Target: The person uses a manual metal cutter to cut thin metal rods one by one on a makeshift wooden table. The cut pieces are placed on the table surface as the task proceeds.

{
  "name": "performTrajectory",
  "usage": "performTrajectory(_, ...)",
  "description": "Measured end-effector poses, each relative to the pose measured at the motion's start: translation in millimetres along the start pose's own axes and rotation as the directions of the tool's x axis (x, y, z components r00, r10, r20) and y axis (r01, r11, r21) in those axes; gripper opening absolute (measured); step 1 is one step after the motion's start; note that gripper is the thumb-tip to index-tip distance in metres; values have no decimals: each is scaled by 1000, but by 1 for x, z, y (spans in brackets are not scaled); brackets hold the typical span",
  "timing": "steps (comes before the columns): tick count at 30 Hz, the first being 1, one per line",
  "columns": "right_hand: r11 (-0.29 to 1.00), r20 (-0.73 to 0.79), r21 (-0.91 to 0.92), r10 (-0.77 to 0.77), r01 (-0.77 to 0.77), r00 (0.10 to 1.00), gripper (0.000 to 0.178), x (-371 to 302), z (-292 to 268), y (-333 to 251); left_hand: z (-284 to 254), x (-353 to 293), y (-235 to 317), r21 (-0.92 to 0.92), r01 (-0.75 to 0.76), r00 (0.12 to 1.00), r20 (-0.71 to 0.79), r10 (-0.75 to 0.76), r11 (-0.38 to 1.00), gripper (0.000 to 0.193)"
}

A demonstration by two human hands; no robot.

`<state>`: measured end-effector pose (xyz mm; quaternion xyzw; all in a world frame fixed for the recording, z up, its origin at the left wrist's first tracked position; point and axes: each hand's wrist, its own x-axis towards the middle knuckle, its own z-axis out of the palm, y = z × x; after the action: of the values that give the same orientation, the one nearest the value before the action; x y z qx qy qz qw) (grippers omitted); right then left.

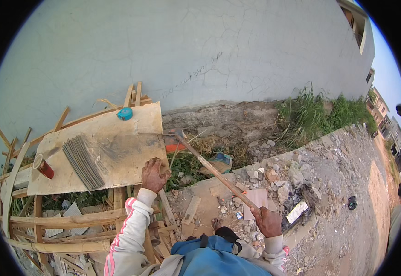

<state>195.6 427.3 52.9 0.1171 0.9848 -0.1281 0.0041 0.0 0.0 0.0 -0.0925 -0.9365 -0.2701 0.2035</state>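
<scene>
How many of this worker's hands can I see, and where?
2. The left hand is at the near right corner of the pale board; the right hand is closed around the near end of the long rod.

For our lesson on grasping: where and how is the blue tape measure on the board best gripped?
Probably grip the tape measure by its rounded sides, from above and the near side: it is compact, and it sits near the far edge of the board, apart from the rods.

Bare board (123,168) lay free between rods (83,162) and left hand (154,175); 1 cup (45,169) obstructed its left end, 1 tape (125,113) its far edge.
</scene>
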Motion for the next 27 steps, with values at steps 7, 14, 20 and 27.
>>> performTrajectory(7,999,-157,-16,34,-37,987,60,-27,-24,14,41,26,24,-64,-131,991,-43,129,989,34)
performTrajectory(14,990,-58,140,44,-35,997,51,-65,-18,-20,24,27,11,-157,-71,997,21,76,985,31)
performTrajectory(20,995,-52,99,-11,16,999,52,-40,-24,8,33,25,23,-49,-35,998,49,38,998,42)
performTrajectory(27,961,352,263,-16,-82,936,57,18,-1,40,28,20,36,-37,-79,996,-40,77,996,41)
